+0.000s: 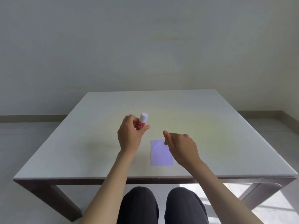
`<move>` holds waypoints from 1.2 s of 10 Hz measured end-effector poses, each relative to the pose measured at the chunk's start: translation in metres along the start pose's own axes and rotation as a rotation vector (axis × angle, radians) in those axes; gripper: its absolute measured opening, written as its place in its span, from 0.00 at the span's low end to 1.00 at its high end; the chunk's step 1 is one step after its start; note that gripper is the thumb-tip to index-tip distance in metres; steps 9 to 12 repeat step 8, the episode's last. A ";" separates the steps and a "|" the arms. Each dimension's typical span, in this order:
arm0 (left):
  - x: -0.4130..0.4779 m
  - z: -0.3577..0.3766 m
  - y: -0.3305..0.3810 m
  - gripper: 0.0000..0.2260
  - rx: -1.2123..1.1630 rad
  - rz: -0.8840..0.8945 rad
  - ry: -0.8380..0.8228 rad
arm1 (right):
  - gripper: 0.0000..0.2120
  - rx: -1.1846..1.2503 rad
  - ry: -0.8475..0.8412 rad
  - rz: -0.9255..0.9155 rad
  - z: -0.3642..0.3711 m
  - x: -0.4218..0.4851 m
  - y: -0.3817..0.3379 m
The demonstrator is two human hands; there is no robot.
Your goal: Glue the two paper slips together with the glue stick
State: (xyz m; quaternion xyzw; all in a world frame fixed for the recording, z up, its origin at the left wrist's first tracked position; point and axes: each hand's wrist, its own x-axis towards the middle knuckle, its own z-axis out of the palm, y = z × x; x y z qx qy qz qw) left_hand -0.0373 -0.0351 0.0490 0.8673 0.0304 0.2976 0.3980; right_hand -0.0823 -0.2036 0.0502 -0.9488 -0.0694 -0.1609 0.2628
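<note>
My left hand [131, 135] grips a red glue stick [142, 121] with a white cap, held upright above the middle of the table. A pale lilac paper slip [160, 155] lies flat on the white table [80, 143], near the front edge. Only one slip outline shows; I cannot tell whether a second lies on or under it. My right hand [181, 146] hovers over the slip's upper right corner, fingers loosely curled and apart, holding nothing.
The table stands on dark wooden legs [61, 202] against a plain wall. My knees [161, 206] in dark trousers are under the front edge. The floor is pale, with sunlight at lower right.
</note>
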 end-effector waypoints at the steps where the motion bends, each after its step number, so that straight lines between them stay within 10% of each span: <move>1: 0.016 0.015 -0.008 0.18 -0.042 -0.153 0.038 | 0.27 0.015 -0.025 0.021 -0.002 -0.008 0.012; 12: 0.003 0.052 -0.041 0.20 -0.026 -0.338 -0.004 | 0.14 0.156 -0.199 0.092 0.012 -0.028 -0.005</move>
